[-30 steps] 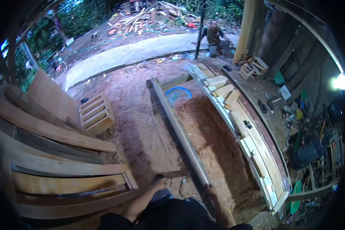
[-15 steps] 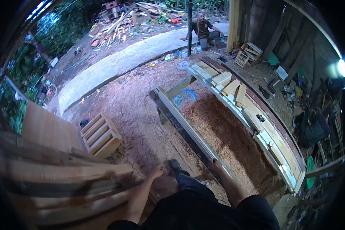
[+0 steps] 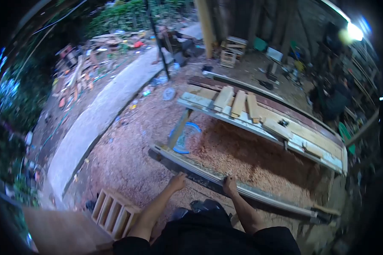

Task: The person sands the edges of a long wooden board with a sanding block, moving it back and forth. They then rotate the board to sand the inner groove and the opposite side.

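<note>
Beam (image 3: 259,195) now lies nearer the left hand (image 3: 177,181); right hand (image 3: 230,186) touches it, both grips unclear.

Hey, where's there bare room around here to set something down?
The shavings-covered ground is open between the concrete path and the long beam, and between the beam and the bench, right of the blue-rimmed basin. The path itself has a bare stretch too. Boards crowd the bench top.
</note>
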